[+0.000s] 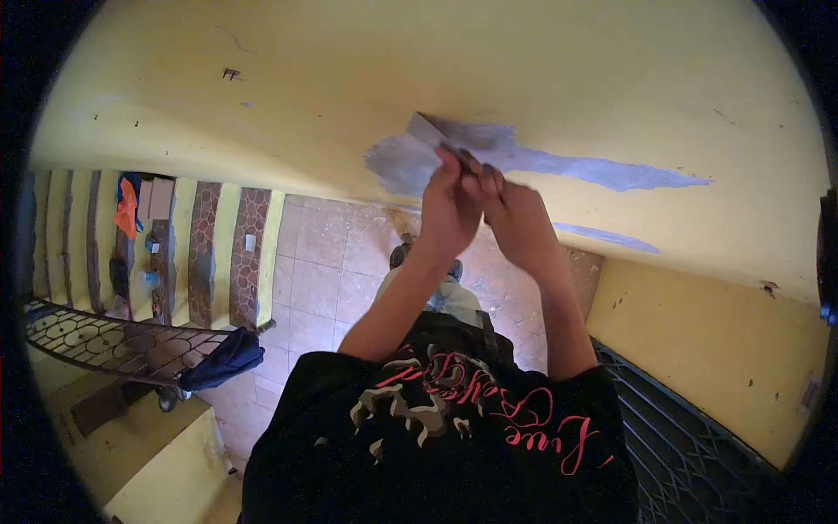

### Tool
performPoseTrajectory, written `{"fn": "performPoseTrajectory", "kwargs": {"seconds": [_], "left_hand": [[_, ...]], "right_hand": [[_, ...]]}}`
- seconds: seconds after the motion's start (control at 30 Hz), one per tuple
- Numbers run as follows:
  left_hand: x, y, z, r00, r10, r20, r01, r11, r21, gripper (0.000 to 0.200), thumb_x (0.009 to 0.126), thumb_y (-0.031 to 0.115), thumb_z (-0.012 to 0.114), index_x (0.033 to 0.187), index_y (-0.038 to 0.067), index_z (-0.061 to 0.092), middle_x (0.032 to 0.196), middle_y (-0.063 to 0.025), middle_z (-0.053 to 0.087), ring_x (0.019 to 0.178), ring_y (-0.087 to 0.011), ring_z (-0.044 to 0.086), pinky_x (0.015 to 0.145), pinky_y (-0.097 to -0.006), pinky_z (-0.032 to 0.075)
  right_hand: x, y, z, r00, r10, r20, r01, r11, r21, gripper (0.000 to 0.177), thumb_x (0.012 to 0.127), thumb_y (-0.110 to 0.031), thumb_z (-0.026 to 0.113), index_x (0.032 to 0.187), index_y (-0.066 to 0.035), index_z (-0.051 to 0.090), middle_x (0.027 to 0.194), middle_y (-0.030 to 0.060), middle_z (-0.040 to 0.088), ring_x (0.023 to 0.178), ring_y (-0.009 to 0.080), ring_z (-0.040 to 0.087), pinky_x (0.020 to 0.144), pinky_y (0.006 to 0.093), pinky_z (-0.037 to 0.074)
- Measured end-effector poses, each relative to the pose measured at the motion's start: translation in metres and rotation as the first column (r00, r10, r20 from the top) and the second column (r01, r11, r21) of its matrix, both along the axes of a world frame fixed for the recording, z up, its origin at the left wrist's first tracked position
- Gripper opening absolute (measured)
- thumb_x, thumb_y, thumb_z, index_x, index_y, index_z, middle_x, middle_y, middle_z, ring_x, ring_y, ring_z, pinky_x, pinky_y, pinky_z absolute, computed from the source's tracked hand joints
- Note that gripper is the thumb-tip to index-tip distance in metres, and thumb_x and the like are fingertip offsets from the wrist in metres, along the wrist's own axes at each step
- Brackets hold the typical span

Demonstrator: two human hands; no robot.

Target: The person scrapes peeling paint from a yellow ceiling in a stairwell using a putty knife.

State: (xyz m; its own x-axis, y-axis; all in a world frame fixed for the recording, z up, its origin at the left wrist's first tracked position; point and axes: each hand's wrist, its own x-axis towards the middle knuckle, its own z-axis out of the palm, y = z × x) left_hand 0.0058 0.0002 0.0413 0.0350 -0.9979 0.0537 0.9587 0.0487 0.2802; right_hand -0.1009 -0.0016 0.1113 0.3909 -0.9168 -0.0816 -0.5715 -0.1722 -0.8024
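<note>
A putty knife (pixel 425 129) with a flat metal blade lies against the yellow wall (pixel 349 52), at a bare grey patch (pixel 397 166) where the paint is off. My left hand (pixel 449 210) is closed around its short dark handle, thumb toward the blade. From the other side my right hand (pixel 522 229) is closed too, its fingers on the handle's end and touching the left hand. Much of the handle is hidden by the fingers. The grey patch stretches rightward in a long, ragged strip (pixel 611 170).
Tiled steps (pixel 203 244) with several items, including an orange cloth (pixel 127 210), rise at left. A dark cloth (pixel 223 360) hangs on the metal railing (pixel 113 336). A folding metal gate (pixel 681 437) stands at lower right. Paint flakes litter the tiled floor (pixel 314 253).
</note>
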Motion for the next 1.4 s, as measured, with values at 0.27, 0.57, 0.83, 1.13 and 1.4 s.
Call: {"fn": "performPoseTrajectory", "kwargs": {"seconds": [0.27,0.57,0.83,1.13,1.4], "left_hand": [[0.006,-0.002,-0.009,0.999,-0.008,-0.034,0.007,1.000,-0.021,0.042,0.092,0.044,0.048,0.080,0.004,0.055,0.066,-0.0098,0.055,0.072,-0.0238,0.053,0.070,-0.0359,0.043],[0.008,0.018,0.004,0.990,-0.085,0.112,0.072,0.990,0.117,0.044,0.093,0.045,0.046,0.073,0.006,0.052,0.060,-0.0068,0.050,0.066,-0.0225,0.049,0.067,-0.0321,0.039],[0.009,0.015,0.008,0.991,-0.091,0.097,0.080,0.990,0.115,0.043,0.092,0.044,0.048,0.070,0.008,0.052,0.055,-0.0046,0.046,0.060,-0.0198,0.044,0.066,-0.0303,0.038],[0.005,0.024,-0.001,0.969,-0.235,0.079,0.235,0.972,0.019,0.040,0.093,0.043,0.048,0.072,0.009,0.051,0.056,-0.0040,0.049,0.059,-0.0187,0.043,0.066,-0.0296,0.036],[0.008,0.024,0.009,0.955,-0.262,0.138,0.254,0.965,0.071,0.045,0.092,0.049,0.047,0.072,0.009,0.052,0.054,-0.0040,0.046,0.063,-0.0190,0.043,0.064,-0.0284,0.035]], "right_hand": [[0.007,0.003,-0.007,0.994,0.074,-0.086,-0.092,0.969,-0.231,0.044,0.095,-0.034,0.050,0.081,0.007,0.055,0.059,0.0150,0.049,0.055,0.0152,0.050,0.052,0.0329,0.040],[0.013,0.017,-0.013,0.998,-0.045,0.053,0.042,0.998,0.047,0.041,0.096,-0.031,0.050,0.078,0.007,0.054,0.055,0.0099,0.049,0.051,0.0157,0.047,0.049,0.0334,0.038],[0.006,0.024,-0.010,0.997,-0.051,0.054,0.049,0.998,0.028,0.040,0.096,-0.031,0.049,0.081,0.006,0.054,0.057,0.0114,0.050,0.054,0.0163,0.048,0.051,0.0327,0.039],[0.002,0.037,-0.005,0.988,-0.148,0.041,0.147,0.988,0.042,0.042,0.095,-0.030,0.049,0.078,0.008,0.054,0.054,0.0159,0.049,0.050,0.0209,0.049,0.049,0.0343,0.039],[0.009,0.043,-0.007,0.969,-0.195,0.154,0.170,0.972,0.164,0.041,0.096,-0.031,0.050,0.076,0.005,0.051,0.056,0.0064,0.048,0.051,0.0116,0.043,0.047,0.0303,0.035]]}}
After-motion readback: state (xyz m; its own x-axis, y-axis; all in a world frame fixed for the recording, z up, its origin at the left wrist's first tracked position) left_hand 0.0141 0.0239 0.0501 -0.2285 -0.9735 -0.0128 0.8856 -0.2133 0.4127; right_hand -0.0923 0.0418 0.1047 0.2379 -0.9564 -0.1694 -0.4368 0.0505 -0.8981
